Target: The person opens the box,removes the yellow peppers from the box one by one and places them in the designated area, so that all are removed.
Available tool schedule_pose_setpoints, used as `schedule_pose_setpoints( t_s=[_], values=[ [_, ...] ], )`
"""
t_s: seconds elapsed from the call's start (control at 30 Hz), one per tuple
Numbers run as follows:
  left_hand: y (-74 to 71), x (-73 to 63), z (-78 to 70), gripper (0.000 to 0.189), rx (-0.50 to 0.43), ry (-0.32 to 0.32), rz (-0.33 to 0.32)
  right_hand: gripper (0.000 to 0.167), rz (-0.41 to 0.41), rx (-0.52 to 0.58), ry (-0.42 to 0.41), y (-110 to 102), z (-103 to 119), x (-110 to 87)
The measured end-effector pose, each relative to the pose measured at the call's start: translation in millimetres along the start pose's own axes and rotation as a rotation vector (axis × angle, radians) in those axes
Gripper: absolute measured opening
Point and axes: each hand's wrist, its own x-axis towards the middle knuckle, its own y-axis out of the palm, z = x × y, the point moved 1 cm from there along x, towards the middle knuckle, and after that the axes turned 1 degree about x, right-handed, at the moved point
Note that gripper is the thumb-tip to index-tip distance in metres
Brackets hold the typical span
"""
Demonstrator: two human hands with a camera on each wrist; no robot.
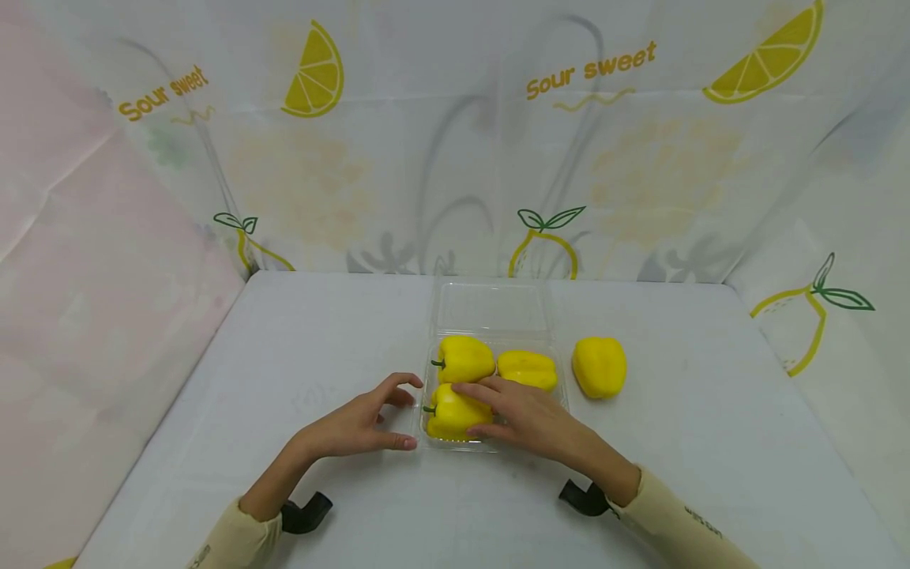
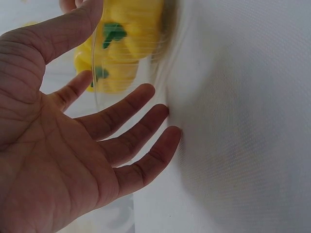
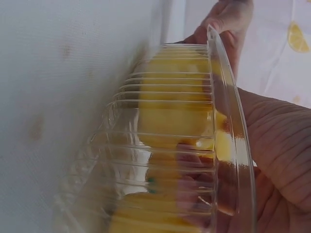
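Note:
A clear plastic clamshell box [image 1: 490,308], its lid folded back, holds three yellow bell peppers. The front-left pepper [image 1: 455,415] and back-left pepper [image 1: 465,358] have green stems pointing left; the back-right pepper [image 1: 527,369] lies on its side. My right hand [image 1: 533,415] reaches over the box's front right, fingertips at the front-left pepper, not curled round it. The right wrist view shows those fingers [image 3: 187,165] through the ribbed wall. Left of the box my left hand [image 1: 362,423] is spread, palm towards it, holding nothing. A fourth pepper [image 1: 599,367] stands right of the box.
The white table [image 1: 284,340] ends at a lemon-printed cloth [image 1: 412,158] that hangs behind it and at the sides. A black strap piece [image 1: 306,512] sticks out at the left wrist, another black piece [image 1: 584,498] at the right.

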Motion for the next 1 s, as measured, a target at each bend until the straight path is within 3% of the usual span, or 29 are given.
schedule_pose_setpoints(
  t_s=[0.57, 1.0],
  values=[
    [-0.2, -0.2, -0.3, 0.073, 0.008, -0.008, -0.002, 0.057, -0.018, 0.004, -0.032, -1.5, -0.8, -0.7],
    [0.3, 0.3, 0.9, 0.073, 0.002, 0.003, -0.001, 0.058, 0.001, 0.082, -0.019, -10.5, -0.4, -1.9]
  ],
)
